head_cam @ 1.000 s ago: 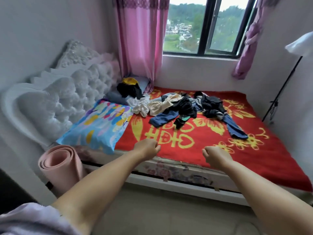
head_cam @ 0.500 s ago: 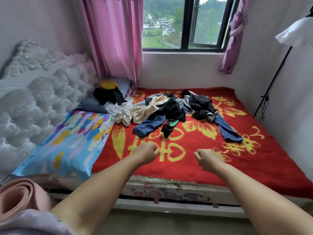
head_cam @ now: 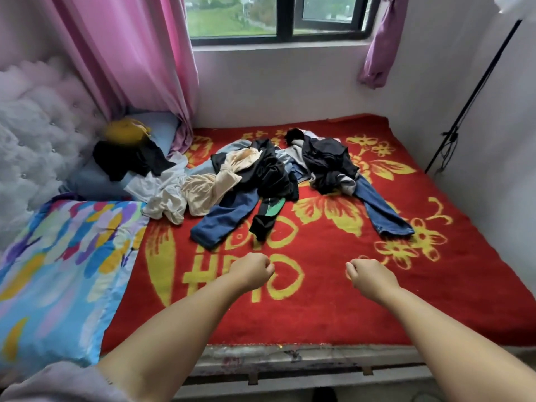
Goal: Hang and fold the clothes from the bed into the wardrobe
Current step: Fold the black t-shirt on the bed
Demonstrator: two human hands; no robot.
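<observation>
A heap of clothes (head_cam: 269, 172) lies in the middle of the bed on a red blanket (head_cam: 333, 300) with yellow flowers. In it are blue jeans (head_cam: 380, 210), black garments, a beige top (head_cam: 214, 184) and a white garment (head_cam: 165, 195). A black and yellow garment (head_cam: 127, 152) rests on a blue pillow at the back left. My left hand (head_cam: 251, 271) and my right hand (head_cam: 367, 275) hover over the blanket in front of the heap, both curled into fists and holding nothing. No wardrobe is in view.
A multicoloured pillow (head_cam: 61, 271) lies at the left by the white tufted headboard (head_cam: 32, 146). Pink curtains (head_cam: 124, 59) hang by the window (head_cam: 275, 18). A black stand (head_cam: 475, 91) leans at the right wall. The bed's front edge (head_cam: 304, 358) is just below my arms.
I have stepped closer to the bed, so the clothes heap looms larger. Both fists have moved forward over the blanket and stay curled.
</observation>
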